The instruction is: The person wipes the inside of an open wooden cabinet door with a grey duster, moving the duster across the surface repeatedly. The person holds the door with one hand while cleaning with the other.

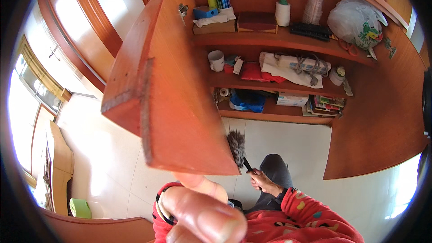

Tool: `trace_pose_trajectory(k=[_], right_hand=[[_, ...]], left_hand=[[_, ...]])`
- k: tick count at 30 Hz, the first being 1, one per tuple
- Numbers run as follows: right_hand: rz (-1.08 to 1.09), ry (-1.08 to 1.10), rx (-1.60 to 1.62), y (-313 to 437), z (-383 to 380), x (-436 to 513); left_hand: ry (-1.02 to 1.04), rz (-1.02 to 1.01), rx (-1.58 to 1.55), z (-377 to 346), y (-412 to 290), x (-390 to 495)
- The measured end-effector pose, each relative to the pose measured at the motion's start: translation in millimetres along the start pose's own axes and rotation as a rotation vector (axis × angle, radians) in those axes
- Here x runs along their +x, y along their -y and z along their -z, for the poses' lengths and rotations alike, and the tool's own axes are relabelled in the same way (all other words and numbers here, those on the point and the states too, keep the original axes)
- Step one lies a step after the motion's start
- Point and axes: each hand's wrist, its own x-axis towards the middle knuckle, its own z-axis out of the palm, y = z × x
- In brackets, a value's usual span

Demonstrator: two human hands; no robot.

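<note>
My right hand [265,183] is closed on the black handle of a grey feather duster [237,146]. The duster's fluffy head rises beside the lower edge of the left wooden cabinet door [189,125], partly behind it. My left hand [202,209] is large and blurred close to the camera, just below that door; one finger passes behind the door's bottom edge, and whether the hand grips anything is hard to tell. Both doors stand wide apart, with the right cabinet door [364,135] on the far side. Between them is a wooden cabinet with shelves [236,38].
Shelves hold a thread cone [282,12], a plastic bag [354,20], red-handled scissors [348,47], a white mug [216,60], a power strip with cord [303,64] and stacked books [325,104]. A green stool [80,208] stands on the tiled floor at lower left.
</note>
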Motion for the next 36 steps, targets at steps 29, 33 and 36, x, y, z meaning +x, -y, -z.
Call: trace_pose_trajectory(k=[29, 33, 36], right_hand=[[0.5, -0.111, -0.432, 76.0, -45.4, 29.8], [0.101, 0.189, -0.159, -17.5, 45.3, 83.1], [0.067, 0.428, -0.331, -8.9, 86.1, 105.2]], left_hand=[[-0.47, -0.048, 0.726, 26.9, 38.0, 55.0], [-0.495, -0.041, 0.742, 17.3, 34.7, 67.9], [-0.465, -0.024, 0.751, 20.1, 31.6, 66.8]])
